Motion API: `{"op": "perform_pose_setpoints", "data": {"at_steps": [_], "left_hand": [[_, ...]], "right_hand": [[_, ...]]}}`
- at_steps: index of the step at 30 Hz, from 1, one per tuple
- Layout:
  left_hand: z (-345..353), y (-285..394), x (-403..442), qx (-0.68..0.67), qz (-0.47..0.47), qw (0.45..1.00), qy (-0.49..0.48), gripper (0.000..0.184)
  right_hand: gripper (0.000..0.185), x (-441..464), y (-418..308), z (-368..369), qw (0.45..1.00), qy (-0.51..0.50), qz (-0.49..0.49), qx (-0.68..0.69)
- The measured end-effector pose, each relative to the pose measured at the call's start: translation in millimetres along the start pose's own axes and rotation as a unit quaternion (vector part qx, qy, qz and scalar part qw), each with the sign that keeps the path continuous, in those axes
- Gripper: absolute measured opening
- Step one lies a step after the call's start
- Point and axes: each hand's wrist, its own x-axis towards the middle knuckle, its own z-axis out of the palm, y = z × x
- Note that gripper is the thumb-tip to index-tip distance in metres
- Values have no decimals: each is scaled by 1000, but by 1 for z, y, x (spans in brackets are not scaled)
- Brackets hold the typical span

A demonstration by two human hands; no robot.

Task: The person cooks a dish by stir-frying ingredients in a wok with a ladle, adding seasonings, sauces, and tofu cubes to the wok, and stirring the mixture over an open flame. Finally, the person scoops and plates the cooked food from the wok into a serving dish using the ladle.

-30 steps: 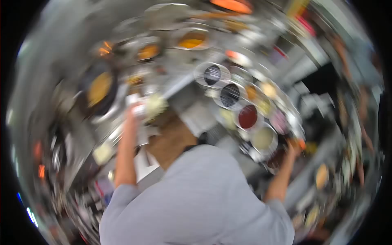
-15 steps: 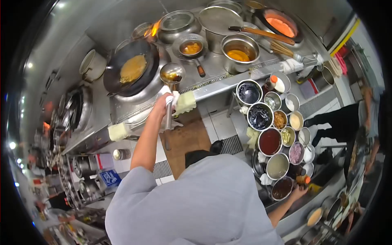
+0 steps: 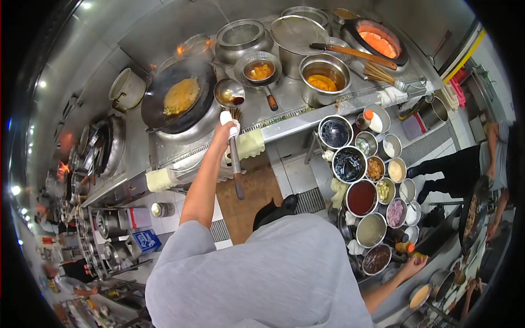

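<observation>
The left hand [image 3: 223, 131] had its fingers closed around the handle of a ladle [image 3: 229, 93], with a folded white cloth [image 3: 229, 121] at the grip. The ladle's bowl, holding some dark liquid, was just to the right of a black wok [image 3: 155, 113], where a flat, golden-yellow piece of food [image 3: 181, 95] lay; the wooden end of the handle reached back past the hand, over the brown floor mat [image 3: 250, 210].

The right hand [image 3: 414, 265] was out to the side, past the cluster of metal containers, close to an orange-capped bottle [image 3: 404, 247] and a pot of dark brown sauce [image 3: 377, 259]. Its fingers were partly curled beside something small and yellowish, probably touching it, but their grip could not be told at that size.

On the counter [image 3: 284, 104], a small handled strainer [image 3: 258, 70] with orange pieces in it sat over a perforated bowl [image 3: 241, 66], and a deep pot [image 3: 316, 99] held orange food in liquid. At the far right, a co-worker's hand [image 3: 490, 174] was by the rim of another wok [image 3: 474, 216].
</observation>
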Motion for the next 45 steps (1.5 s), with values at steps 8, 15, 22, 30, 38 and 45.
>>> {"op": "perform_pose_setpoints", "data": {"at_steps": [8,15,22,30,38,45], "left_hand": [[-7,10,11,78,27,996,37,40],[-3,14,9,91,30,994,53,41],[12,15,-4,101,56,989,92,31],[20,9,-43,-42,-89,995,-30,30],[102,18,-127,-89,-205,933,-282,41],[183,-7,-164,4,-265,882,-389,49]], "right_hand": [[55,-11,-17,23,999,-18,42,-14],[54,-12,-35,31,998,-17,58,23],[55,-5,-51,30,998,-20,45,27],[34,-16,-132,44,998,-10,13,53],[52,-26,-104,144,798,-44,341,494],[23,67,-42,232,880,126,392,239]]}}
